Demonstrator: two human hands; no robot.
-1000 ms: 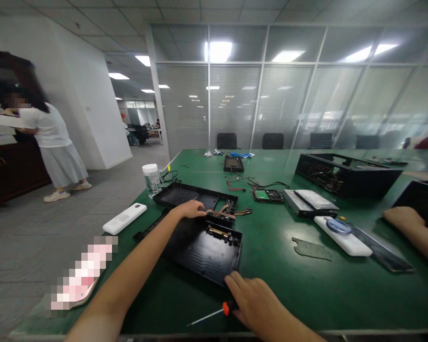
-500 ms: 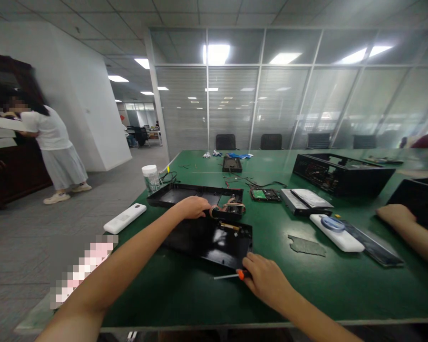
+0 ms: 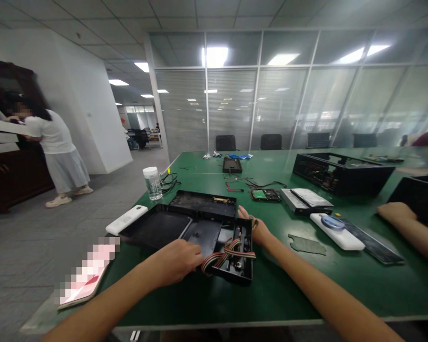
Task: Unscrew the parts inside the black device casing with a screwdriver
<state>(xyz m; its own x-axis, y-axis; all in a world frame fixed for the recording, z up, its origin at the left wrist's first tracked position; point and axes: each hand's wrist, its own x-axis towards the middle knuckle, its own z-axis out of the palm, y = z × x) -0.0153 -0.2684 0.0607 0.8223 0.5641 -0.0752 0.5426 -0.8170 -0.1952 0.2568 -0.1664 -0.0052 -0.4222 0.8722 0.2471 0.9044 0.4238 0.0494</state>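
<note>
My left hand (image 3: 183,259) is closed on the near edge of a shallow black plastic housing (image 3: 160,223). Inside its right end are a metal mechanism (image 3: 237,261) and a striped ribbon cable (image 3: 219,259). At the housing's far right corner, my right hand (image 3: 258,230) has its fingers partly hidden behind the wall. A dark bit shows in the right fingers, apparently the handle of the screwdriver (image 3: 255,222); its shaft is out of sight. Behind the housing lies a flat black cover (image 3: 203,203) with a brass-coloured strip, close to my right fingertips.
A clear jar (image 3: 152,183) and white device (image 3: 126,219) stand left. To the right are a circuit board (image 3: 266,194), silver drive (image 3: 305,202), grey sheet piece (image 3: 307,244) and white device with a blue roll (image 3: 337,232). Another person's arm (image 3: 410,223) reaches in beside black cases (image 3: 342,173).
The housing has come nearer to me, while the black cover now lies behind it. My left hand moved down with the housing; my right hand moved up to its far right corner.
</note>
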